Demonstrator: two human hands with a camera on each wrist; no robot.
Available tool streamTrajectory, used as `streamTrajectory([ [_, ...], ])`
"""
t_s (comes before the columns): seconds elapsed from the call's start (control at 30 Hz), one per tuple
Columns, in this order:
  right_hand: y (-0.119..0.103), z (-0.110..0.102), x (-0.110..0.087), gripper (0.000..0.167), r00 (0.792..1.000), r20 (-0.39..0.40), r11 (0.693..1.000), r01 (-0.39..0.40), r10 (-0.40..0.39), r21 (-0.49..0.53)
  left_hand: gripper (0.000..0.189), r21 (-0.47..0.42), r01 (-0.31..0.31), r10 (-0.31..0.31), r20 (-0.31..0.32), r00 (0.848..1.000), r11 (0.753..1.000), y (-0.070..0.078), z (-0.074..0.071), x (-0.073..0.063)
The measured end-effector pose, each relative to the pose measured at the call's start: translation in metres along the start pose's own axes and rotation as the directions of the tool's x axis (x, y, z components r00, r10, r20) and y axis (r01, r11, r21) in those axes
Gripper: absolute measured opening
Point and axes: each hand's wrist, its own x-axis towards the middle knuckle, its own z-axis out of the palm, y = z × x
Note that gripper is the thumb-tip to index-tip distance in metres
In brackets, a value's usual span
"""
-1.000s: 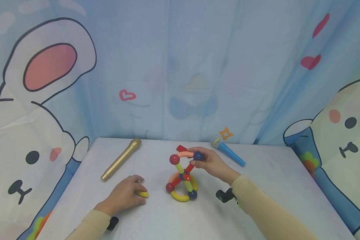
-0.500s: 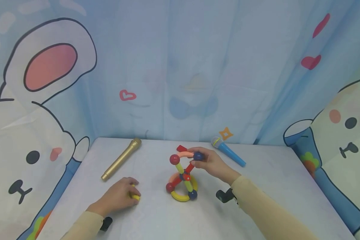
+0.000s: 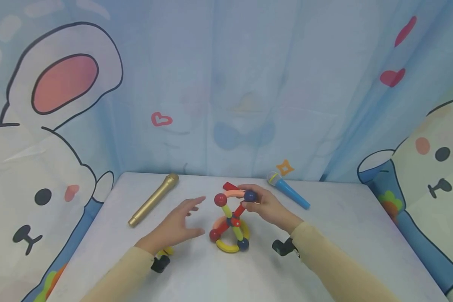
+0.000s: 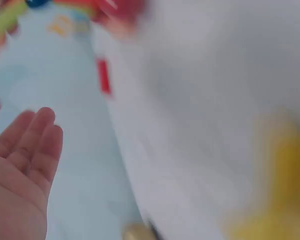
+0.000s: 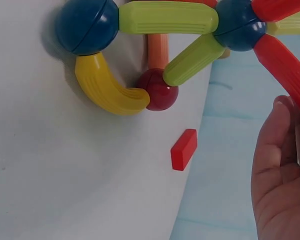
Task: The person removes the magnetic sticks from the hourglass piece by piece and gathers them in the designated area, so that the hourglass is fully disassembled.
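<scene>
A toy built of balls and magnetic-looking rods (image 3: 235, 220) stands mid-table, its lower ring of yellow and orange curved rods on the cloth. My right hand (image 3: 269, 207) grips the dark blue ball (image 3: 250, 196) at its upper right corner. Left of the toy, my left hand (image 3: 173, 226) is raised with fingers and thumb spread, holding nothing; its fingertips come near the toy. Beneath the left wrist lies a yellow piece (image 3: 168, 250), partly hidden by the wrist and its camera; the left wrist view shows the yellow piece (image 4: 290, 175) only as a blur.
A gold microphone (image 3: 152, 201) lies at the back left of the white table (image 3: 196, 281). Behind the toy sits a small red block (image 5: 184, 150). The blue microphone (image 3: 288, 191) rests at the back right, near the curtain (image 3: 241, 84).
My left hand first drew the yellow piece leftward, then let it go, opened and moved up and right toward the toy. The right hand and the toy stay put.
</scene>
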Motion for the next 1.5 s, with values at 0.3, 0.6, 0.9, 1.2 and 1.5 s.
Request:
streamTrajectory([
  [0.3,0.001,0.005,-0.005,0.068,1.000,-0.026,0.997,-0.014,0.016,0.074,0.076,-0.436,-0.030,0.036,0.005,0.999,0.899,0.034,0.035,0.043],
  [0.6,0.008,0.030,-0.036,0.079,0.995,-0.082,0.971,-0.036,0.057,0.236,0.069,-0.485,-0.013,-0.003,-0.033,0.999,0.874,0.041,0.038,0.039],
  [0.9,0.017,0.069,-0.057,0.106,0.978,-0.209,0.983,0.028,0.011,0.181,0.071,-0.425,-0.060,0.036,-0.063,0.997,0.903,0.034,0.040,0.036],
  [1.2,0.019,0.079,-0.051,0.113,0.963,-0.255,0.990,0.112,-0.087,0.089,0.074,-0.430,-0.022,-0.004,-0.058,0.998,0.903,0.032,0.039,0.030],
  [1.5,0.024,0.068,-0.041,0.110,0.982,-0.136,0.989,0.136,-0.128,0.049,0.086,-0.465,-0.016,0.024,0.011,1.000,0.885,0.030,0.035,0.021],
])
